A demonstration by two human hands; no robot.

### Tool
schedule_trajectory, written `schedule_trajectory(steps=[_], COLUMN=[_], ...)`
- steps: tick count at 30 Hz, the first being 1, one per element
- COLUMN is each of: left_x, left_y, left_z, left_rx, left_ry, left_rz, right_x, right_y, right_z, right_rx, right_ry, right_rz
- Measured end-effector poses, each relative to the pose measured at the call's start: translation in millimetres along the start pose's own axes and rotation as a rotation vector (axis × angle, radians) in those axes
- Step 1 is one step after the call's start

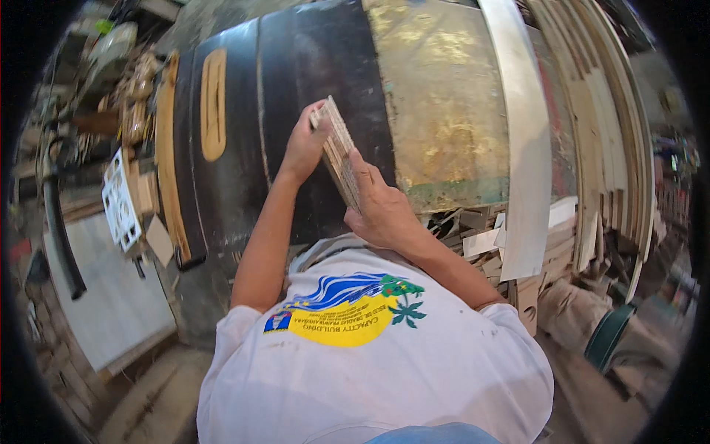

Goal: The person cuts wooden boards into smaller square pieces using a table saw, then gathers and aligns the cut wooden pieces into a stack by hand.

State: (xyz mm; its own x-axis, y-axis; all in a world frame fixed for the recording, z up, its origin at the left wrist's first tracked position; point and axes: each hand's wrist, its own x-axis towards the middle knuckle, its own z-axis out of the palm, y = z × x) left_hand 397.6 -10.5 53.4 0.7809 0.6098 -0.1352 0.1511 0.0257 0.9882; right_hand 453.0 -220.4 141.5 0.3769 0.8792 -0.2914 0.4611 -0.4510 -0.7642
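Observation:
My left hand [302, 150] is closed round the far end of a short, narrow bundle of wood [339, 152], its edge lined like stacked thin strips. I cannot make out whether it is one layered piece or several loose ones. Lower down, my right hand [384, 211] grips the near end, thumb lying along the side. The bundle is held tilted, in front of my chest, over the dark worktop [318, 59]. A long wooden piece with rounded ends and a slot [213, 103] lies on the worktop to the left of my hands.
A wooden strip [170, 159] runs along the worktop's left edge. To the right are a yellow-stained surface [447, 96], a long pale board [529, 148] and stacked planks [610, 140]. Wood scraps [484, 240] lie near the right. A white cut-out panel [120, 200] and black hose [61, 237] stand left.

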Motion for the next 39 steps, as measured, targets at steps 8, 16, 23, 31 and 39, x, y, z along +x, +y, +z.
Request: schedule_trajectory(steps=[8, 16, 23, 31, 39], left_x=[5, 28, 51, 53, 66], left_y=[-16, -17, -50, -39, -106], left_z=[-21, 52, 108, 201, 314], left_rx=[0.002, -0.370, -0.245, -0.252, -0.348], left_ry=[-0.463, -0.163, -0.109, -0.129, -0.246], left_rz=[-0.076, -0.303, -0.513, -0.679, -0.693], right_x=[-16, -45, -250, -284, -342], right_y=[77, 236, 369, 383, 299], right_z=[-61, -71, -77, 21, -54], right_rx=[0.346, 0.093, 0.053, 1.428, 1.057], right_ry=[0.221, 1.262, 1.280, 1.710, 1.941], right_rz=[-0.128, 0.518, 1.820, 0.551, 0.254])
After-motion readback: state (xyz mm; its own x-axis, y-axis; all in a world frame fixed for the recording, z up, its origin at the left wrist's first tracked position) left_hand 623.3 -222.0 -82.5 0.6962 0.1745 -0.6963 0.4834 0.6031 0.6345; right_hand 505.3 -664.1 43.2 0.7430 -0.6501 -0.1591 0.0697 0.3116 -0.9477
